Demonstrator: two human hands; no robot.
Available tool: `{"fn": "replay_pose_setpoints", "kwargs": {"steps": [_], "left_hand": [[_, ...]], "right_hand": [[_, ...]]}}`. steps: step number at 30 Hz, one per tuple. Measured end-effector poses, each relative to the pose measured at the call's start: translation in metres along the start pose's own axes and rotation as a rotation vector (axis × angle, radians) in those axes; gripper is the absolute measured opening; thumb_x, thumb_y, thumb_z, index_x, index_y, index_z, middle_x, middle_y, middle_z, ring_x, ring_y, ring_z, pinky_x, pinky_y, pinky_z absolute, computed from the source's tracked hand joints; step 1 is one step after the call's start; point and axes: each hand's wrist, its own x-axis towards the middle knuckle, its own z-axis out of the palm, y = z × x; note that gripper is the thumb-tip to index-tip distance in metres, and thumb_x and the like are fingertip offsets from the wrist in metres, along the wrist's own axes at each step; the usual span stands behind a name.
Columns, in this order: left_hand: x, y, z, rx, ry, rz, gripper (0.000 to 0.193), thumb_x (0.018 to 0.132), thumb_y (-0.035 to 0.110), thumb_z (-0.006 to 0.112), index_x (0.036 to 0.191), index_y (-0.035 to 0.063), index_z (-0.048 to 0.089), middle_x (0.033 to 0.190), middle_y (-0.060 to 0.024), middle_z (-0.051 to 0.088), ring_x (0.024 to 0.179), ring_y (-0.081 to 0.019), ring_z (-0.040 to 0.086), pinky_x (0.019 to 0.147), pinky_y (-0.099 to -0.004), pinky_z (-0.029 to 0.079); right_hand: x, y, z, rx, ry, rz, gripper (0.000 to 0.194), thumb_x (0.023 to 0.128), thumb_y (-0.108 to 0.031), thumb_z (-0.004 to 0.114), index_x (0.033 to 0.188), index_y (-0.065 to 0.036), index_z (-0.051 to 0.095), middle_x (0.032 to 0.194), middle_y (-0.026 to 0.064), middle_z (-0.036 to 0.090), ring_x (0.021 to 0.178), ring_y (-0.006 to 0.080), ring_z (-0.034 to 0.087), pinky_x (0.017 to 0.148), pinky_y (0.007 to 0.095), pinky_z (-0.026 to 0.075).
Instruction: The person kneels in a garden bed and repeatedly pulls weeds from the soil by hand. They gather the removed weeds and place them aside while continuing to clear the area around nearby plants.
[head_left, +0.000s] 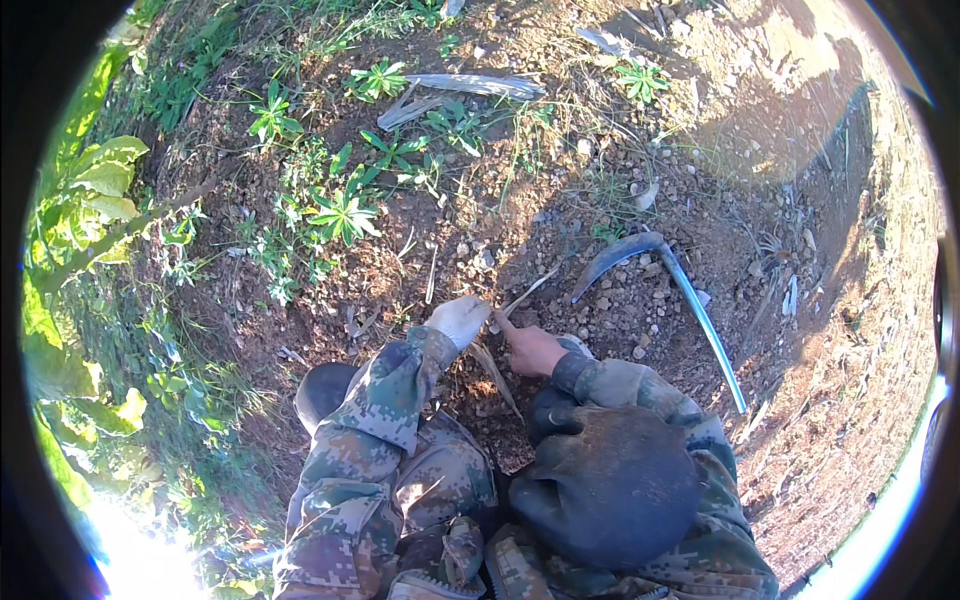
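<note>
My left hand (459, 319), very pale in the sunlight and possibly gloved, reaches low over the soil with its fingers drawn together. Close to it is my right hand (531, 351), bare, its index finger stretched towards the left fingertips. A thin dry plant strip (531, 291) slants up and right from between the two hands. Which fingers grip it, if any, I cannot tell. Another dry leaf strip (495, 379) lies below the hands. To the right, a sickle (694, 307) rests on the ground, its curved blade (615, 256) towards the hands.
Low green weeds (345, 216) grow ahead and left. Large leaves (109, 176) stand at the left edge. A dry husk (476, 84) lies farther ahead on stony soil (637, 322). Below are my camouflage-clad legs (450, 465) and a dark rounded covering (607, 487).
</note>
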Motion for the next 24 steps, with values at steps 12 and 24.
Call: {"fn": "replay_pose_setpoints", "kwargs": {"steps": [12, 24], "left_hand": [[0.054, 0.017, 0.049, -0.770, -0.371, -0.599, 0.048, 0.102, 0.050, 0.055, 0.087, 0.0062, 0.066, 0.071, -0.0062, 0.064, 0.047, -0.0193, 0.051, 0.046, -0.0358, 0.043], [0.016, 0.034, 0.060, -0.364, -0.081, -0.255, 0.043, 0.099, 0.042, 0.059, 0.086, 0.0036, 0.071, 0.071, -0.0066, 0.064, 0.057, -0.0194, 0.057, 0.052, -0.0375, 0.042]], "right_hand": [[-0.013, 0.022, 0.005, 0.249, 0.261, 0.090, 0.078, 0.090, -0.022, 0.071, 0.160, -0.010, 0.039, 0.112, 0.0264, 0.074, 0.087, 0.0387, 0.075, 0.082, 0.0456, 0.061], [0.005, 0.030, -0.025, 1.117, -0.046, 0.415, 0.063, 0.109, -0.053, 0.045, 0.135, 0.002, 0.059, 0.102, 0.0170, 0.072, 0.076, 0.0268, 0.073, 0.069, 0.0396, 0.061]]}}
